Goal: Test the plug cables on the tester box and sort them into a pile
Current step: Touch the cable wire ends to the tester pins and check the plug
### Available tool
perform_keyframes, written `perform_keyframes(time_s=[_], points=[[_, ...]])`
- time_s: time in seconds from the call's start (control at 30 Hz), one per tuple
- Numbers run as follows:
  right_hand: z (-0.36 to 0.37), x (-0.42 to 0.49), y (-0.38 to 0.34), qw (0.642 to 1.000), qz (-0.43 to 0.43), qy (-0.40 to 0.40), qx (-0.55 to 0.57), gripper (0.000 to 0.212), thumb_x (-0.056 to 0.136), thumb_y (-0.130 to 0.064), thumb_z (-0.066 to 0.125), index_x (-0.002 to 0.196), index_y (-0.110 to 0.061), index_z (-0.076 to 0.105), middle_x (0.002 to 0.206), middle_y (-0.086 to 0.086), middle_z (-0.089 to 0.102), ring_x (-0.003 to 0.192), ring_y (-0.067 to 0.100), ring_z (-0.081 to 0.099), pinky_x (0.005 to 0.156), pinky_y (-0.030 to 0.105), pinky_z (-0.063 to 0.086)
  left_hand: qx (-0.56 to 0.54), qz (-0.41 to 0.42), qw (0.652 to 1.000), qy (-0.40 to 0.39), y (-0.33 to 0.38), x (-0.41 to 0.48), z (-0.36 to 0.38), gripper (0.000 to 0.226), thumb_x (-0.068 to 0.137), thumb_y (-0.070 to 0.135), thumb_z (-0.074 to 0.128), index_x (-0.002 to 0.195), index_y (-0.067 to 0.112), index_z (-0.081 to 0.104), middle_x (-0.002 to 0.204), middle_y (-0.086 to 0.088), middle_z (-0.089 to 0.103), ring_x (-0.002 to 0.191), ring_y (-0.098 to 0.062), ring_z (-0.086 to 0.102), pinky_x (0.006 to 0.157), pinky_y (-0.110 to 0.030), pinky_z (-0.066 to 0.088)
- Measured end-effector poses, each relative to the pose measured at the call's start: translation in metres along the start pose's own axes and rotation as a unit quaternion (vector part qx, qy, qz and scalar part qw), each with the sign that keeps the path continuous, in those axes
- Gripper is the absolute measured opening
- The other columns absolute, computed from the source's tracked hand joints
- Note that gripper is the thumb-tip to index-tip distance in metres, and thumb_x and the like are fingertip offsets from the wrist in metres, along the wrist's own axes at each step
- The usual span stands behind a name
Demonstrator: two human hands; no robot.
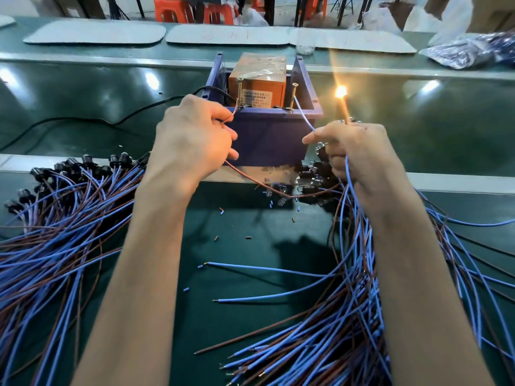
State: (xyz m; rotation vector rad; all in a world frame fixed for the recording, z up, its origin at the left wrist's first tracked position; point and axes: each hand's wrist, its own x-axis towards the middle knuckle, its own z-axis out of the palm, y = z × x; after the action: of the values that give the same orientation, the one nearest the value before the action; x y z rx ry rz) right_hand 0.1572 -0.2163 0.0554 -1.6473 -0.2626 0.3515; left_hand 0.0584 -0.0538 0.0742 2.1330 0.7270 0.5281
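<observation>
The cable under test is stretched between both hands at the tester box (259, 87), an orange unit sitting in a blue bin (267, 135) at the middle of the tabletop (250, 238). Its brown wire (250, 181) runs up through the left hand (192, 137), whose curled fingers pinch it and hold its tip at the left screw (239, 90). Its blue wire (303, 118) rises from the right hand (356, 151) towards the right screw (294, 96). That hand pinches the blue wire at thumb and forefinger while its other fingers curl round a cluster of sockets and leads. Just above its knuckles a small bulb (341, 91) glows bright orange, so this cable appears to pass.

To the left lies a large fan of blue and brown cables (55, 218), with their black sockets lined up at the far end — most likely the sorted pile. To the right and near, a looser heap (348, 316) trails from the right hand, probably the stock still waiting. By the size of the two, the job looks somewhere about halfway, and the cable in hand has yet to be laid on the left pile.

Snipped bits of insulation (221, 210) dot the green surface. A black power cord (111, 122) runs off to the left from the bin. Pale trays (94, 34) and orange stools (178, 9) lie beyond.
</observation>
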Motion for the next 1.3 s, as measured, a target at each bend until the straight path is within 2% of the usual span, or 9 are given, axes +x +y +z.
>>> perform_keyframes(time_s=[0.17,0.33,0.53,0.6,0.73,0.9,1.03,1.17,1.3], points=[[-0.002,0.001,0.001,0.999,-0.006,0.006,-0.036,0.022,0.08,-0.012,0.063,0.09,0.007,0.069,0.041,-0.013,0.033,0.039,0.005,0.021,0.036,0.016,0.019,0.022,-0.012,1.0,-0.02,0.0,-0.001,-0.003,0.03,0.089,0.004,0.051,0.103,0.024,0.068,0.079,0.007,0.071,0.063,-0.016,0.071,0.083,-0.037,0.057],[0.001,0.003,0.0,0.988,-0.02,0.012,-0.152,0.042,0.099,-0.032,0.046,0.071,-0.016,0.072,0.054,-0.009,0.054,0.049,0.003,0.049,0.05,0.012,0.036,0.163,-0.001,0.987,0.009,0.007,-0.002,-0.007,0.034,0.083,0.012,0.055,0.116,0.02,0.061,0.117,-0.011,0.063,0.108,-0.036,0.059,0.096,-0.042,0.047],[0.0,-0.003,-0.009,0.969,-0.068,0.039,-0.235,0.056,0.101,-0.043,0.037,0.062,-0.021,0.07,0.053,-0.01,0.059,0.048,-0.003,0.048,0.051,0.01,0.035,0.196,0.169,0.962,0.093,0.033,-0.017,-0.005,0.06,0.086,0.032,0.067,0.137,0.011,0.044,0.133,-0.009,0.043,0.122,-0.018,0.035,0.096,-0.017,0.025],[0.002,-0.005,-0.013,0.985,-0.067,0.015,-0.16,0.06,0.102,-0.041,0.038,0.056,-0.018,0.069,0.046,-0.009,0.057,0.038,-0.003,0.044,0.047,0.015,0.033,0.146,0.247,0.958,-0.001,0.044,-0.025,0.0,0.054,0.088,0.039,0.065,0.134,0.014,0.052,0.129,-0.001,0.053,0.116,-0.006,0.042,0.092,-0.011,0.028],[0.0,-0.009,-0.02,0.998,-0.064,0.019,-0.007,0.053,0.103,-0.035,0.04,0.06,-0.015,0.063,0.041,-0.008,0.054,0.037,0.003,0.045,0.039,0.014,0.035,0.118,0.298,0.927,-0.193,0.051,-0.035,0.015,0.042,0.091,0.046,0.058,0.12,0.017,0.065,0.117,0.002,0.064,0.109,-0.013,0.057,0.098,-0.027,0.039],[-0.014,-0.008,-0.023,0.986,-0.058,0.079,0.136,0.046,0.104,-0.034,0.035,0.076,-0.01,0.061,0.045,-0.007,0.052,0.036,0.003,0.041,0.037,0.013,0.031,0.256,0.193,0.901,-0.292,0.044,-0.032,0.017,0.048,0.087,0.062,0.046,0.102,0.02,0.064,0.096,0.0,0.068,0.092,-0.021,0.061,0.093,-0.038,0.047],[-0.024,-0.008,-0.023,0.967,-0.056,0.127,0.215,0.037,0.103,-0.027,0.042,0.078,-0.009,0.061,0.051,-0.006,0.058,0.042,0.002,0.051,0.043,0.01,0.04,0.244,0.156,0.892,-0.347,0.043,-0.036,0.017,0.032,0.099,0.037,0.047,0.09,0.013,0.068,0.074,0.005,0.074,0.075,-0.011,0.068,0.077,-0.03,0.055],[-0.034,-0.005,-0.02,0.968,-0.034,0.135,0.209,0.03,0.1,-0.02,0.05,0.075,-0.008,0.062,0.051,-0.007,0.058,0.042,0.002,0.053,0.044,0.008,0.041,0.221,0.178,0.874,-0.395,0.058,-0.052,0.013,0.027,0.098,0.023,0.048,0.087,0.01,0.068,0.063,0.006,0.072,0.053,0.006,0.063,0.055,-0.017,0.052],[-0.048,-0.003,-0.011,0.995,-0.012,0.099,-0.015,0.024,0.091,-0.023,0.065,0.069,-0.012,0.066,0.053,-0.007,0.06,0.039,-0.001,0.049,0.042,0.007,0.04,0.274,0.194,0.797,-0.502,0.066,-0.067,0.021,0.027,0.087,0.039,0.063,0.089,0.013,0.069,0.06,0.016,0.07,0.05,0.007,0.062,0.047,-0.012,0.05]])
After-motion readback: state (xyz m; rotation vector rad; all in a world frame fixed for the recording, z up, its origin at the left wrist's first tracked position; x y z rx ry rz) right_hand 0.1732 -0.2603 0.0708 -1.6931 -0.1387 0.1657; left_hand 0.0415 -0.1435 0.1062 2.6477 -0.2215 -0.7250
